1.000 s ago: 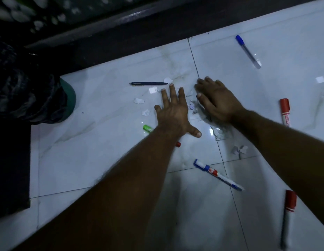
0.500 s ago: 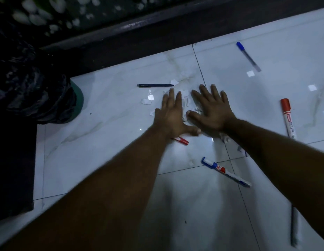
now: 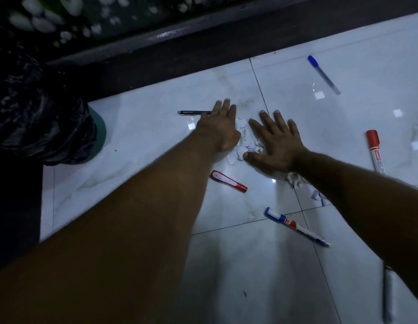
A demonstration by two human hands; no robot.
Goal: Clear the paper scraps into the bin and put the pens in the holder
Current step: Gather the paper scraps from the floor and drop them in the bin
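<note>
1. Left hand (image 3: 218, 128) lies flat on the tiles (image 3: 137, 141), fingers together and stretched, holding nothing.
2. Right hand (image 3: 276, 142) lies flat too, fingers spread, holding nothing.
3. Scraps (image 3: 244, 142) sit heaped between the two hands, touching both; more scraps (image 3: 296, 180) lie under the right wrist.
4. A dark pen (image 3: 194, 112) lies at the left fingertips.
5. A red marker (image 3: 227, 181) lies just below the heap, a white marker (image 3: 295, 226) nearer still.
6. A blue pen (image 3: 323, 74) and a red-capped marker (image 3: 375, 150) lie well apart to the right.
7. The bin (image 3: 97, 134), lined with a black bag, stands far left.
</note>
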